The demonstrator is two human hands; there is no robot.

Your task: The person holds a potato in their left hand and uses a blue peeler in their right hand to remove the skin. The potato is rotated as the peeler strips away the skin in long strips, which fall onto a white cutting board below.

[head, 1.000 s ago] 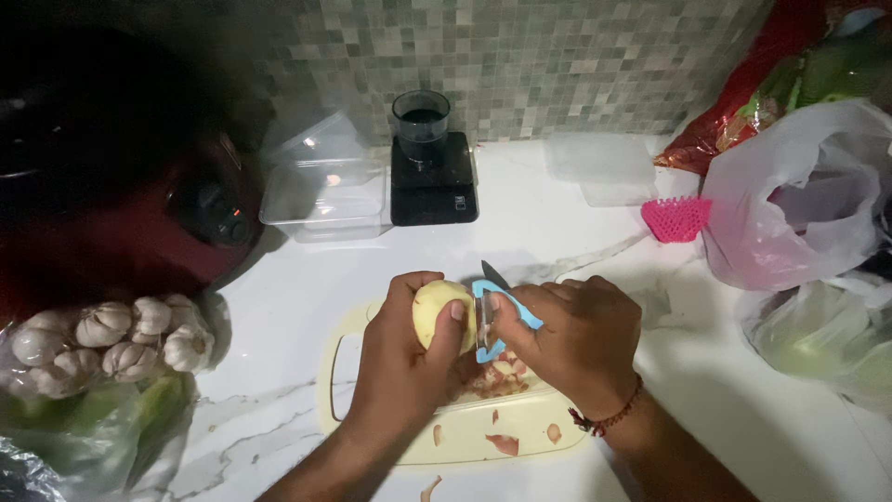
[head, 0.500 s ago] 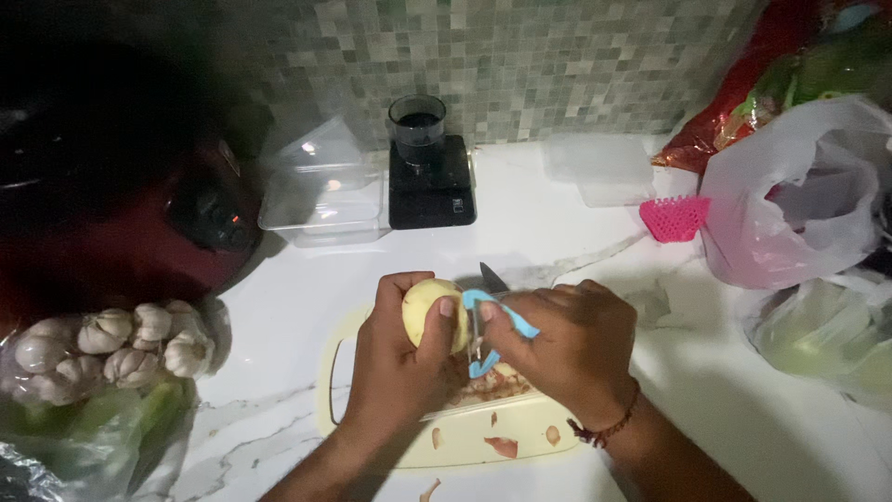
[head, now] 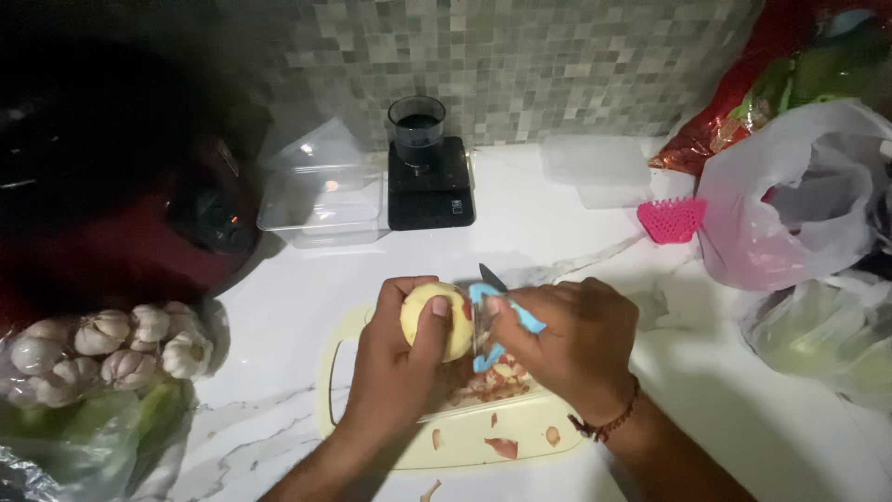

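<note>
Nearest the camera, a pale cutting board lies on the white desk, with a heap of reddish peelings and a few loose scraps on it. Above the board the left hand is wrapped around a potato, thumb across its front, fingers closed on it. The right hand pinches a blue peeler with its blade touching the potato's right side.

Judging by the bare yellow face of the potato and the pile below, most of the skin that shows is off; a reddish strip by the blade remains, and the far side is hidden.

At left sit garlic bulbs over a green bag. Farther back stand a clear tub, a black scale carrying a dark cup, a second tub, a pink scrubber and plastic bags, before a tiled wall.
</note>
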